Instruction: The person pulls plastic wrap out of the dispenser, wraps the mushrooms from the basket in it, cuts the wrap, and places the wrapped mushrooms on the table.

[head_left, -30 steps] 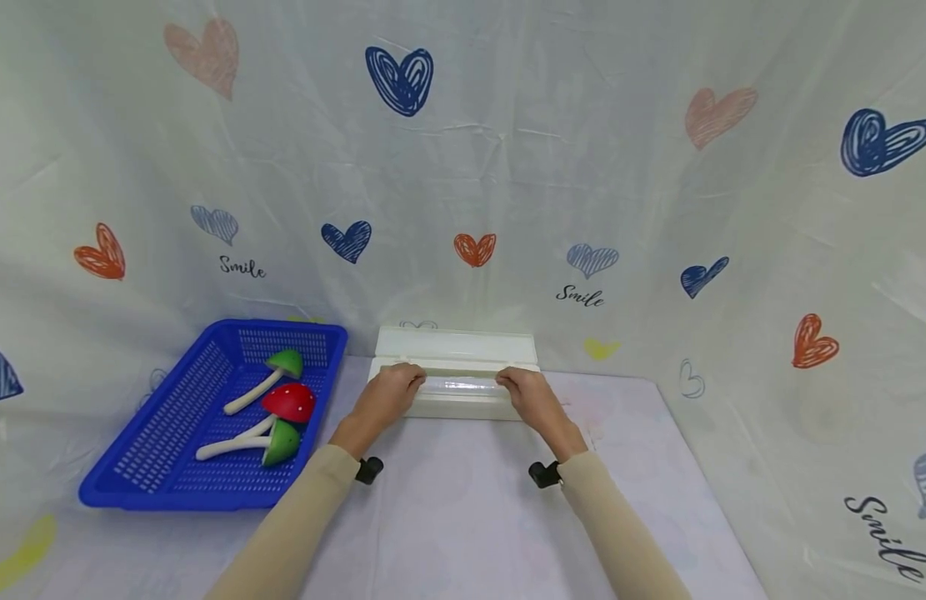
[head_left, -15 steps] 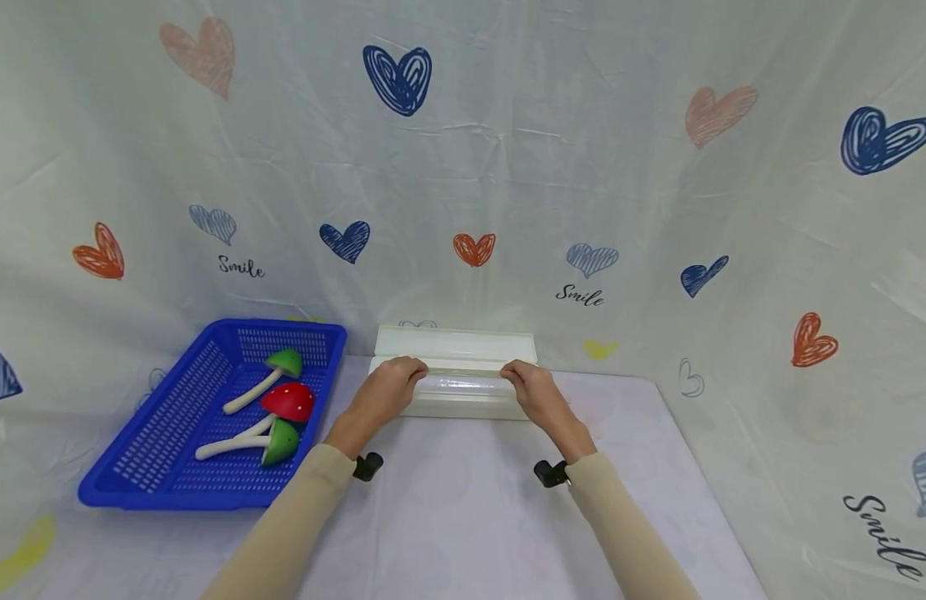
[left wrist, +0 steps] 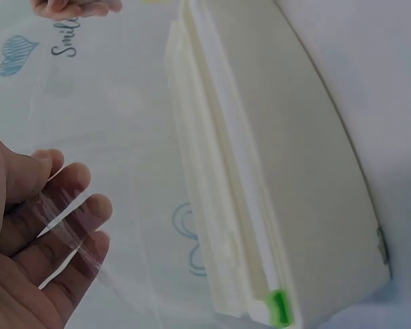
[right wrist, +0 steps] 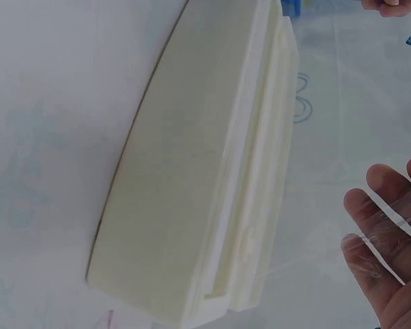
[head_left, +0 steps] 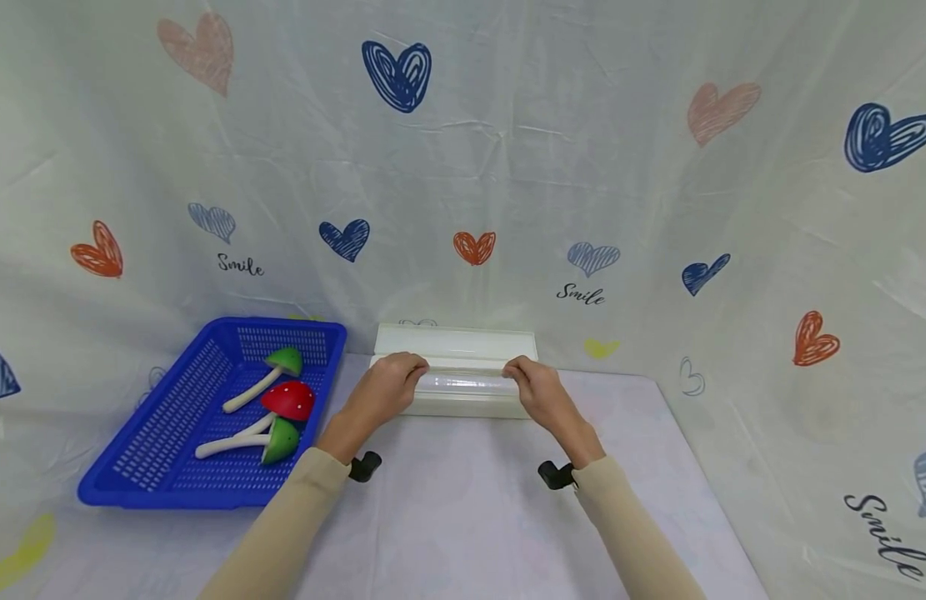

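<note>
A blue basket point(head_left: 173, 417) full of little holes sits in the lower left of the head view. Three toy mushrooms lie in it: a red mushroom point(head_left: 288, 402) with white dots, a green mushroom point(head_left: 285, 361) above it and another green one point(head_left: 282, 441) below it. A long white box point(head_left: 466, 407) is on the desk point(head_left: 455, 500), in the middle of the frame, with its lid point(head_left: 457, 343) tipped back at the far side.

Clear wrap point(left wrist: 72, 233) shows at the left side of the left wrist view, lying across the fingers. The left hand point(head_left: 387, 387) and the right hand point(head_left: 539, 392) each pinch it, well apart, above the box. Both hands are a bit higher in the head view than one second ago, and the right one is a little more to the right. The basket and mushrooms look the same as then.

The wrap is thin, shiny and see-through, with wrinkles. The box has a small green piece point(left wrist: 280, 308) at one end.
</note>
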### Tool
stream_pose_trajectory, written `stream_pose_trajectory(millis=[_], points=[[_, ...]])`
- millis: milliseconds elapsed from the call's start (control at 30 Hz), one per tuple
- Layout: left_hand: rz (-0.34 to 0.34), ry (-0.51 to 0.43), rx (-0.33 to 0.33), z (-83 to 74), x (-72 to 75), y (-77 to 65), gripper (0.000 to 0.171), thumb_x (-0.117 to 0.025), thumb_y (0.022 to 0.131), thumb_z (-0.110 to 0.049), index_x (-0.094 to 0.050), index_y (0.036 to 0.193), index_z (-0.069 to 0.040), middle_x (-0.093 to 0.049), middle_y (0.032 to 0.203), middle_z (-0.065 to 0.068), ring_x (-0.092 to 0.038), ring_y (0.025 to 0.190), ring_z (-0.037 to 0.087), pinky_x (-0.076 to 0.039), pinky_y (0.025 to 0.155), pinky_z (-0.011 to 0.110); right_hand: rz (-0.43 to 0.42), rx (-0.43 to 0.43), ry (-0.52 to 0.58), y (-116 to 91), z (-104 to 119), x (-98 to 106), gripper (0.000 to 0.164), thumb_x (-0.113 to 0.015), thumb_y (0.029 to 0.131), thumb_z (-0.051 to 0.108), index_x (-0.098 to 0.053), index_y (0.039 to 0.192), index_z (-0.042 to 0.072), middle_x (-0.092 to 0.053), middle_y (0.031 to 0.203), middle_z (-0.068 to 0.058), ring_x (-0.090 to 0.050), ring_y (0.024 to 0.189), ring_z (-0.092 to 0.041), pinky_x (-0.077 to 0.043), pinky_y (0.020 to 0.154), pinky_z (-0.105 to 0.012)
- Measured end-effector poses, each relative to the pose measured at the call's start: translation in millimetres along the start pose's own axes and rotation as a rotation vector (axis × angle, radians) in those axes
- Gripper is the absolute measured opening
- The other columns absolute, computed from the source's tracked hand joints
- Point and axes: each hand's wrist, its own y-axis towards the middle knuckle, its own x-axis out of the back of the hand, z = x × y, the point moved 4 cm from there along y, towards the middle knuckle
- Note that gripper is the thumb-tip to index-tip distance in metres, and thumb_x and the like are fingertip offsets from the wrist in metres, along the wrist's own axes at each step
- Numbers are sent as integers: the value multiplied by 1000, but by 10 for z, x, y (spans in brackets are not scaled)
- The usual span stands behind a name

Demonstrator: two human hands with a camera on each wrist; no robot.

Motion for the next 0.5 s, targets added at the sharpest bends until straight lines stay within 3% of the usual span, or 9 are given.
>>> stream_pose_trajectory(millis=[500], points=[[-59, -35, -70, -159, 197, -41, 8, -68, 97, -3, -75, 102, -1, -76, 96, 10, -72, 88, 24, -61, 78, 37, -31, 61, 24, -38, 145, 172, 13, -58, 104, 9, -68, 100, 2, -74, 93, -14, -72, 87, -25, -59, 77, -41]])
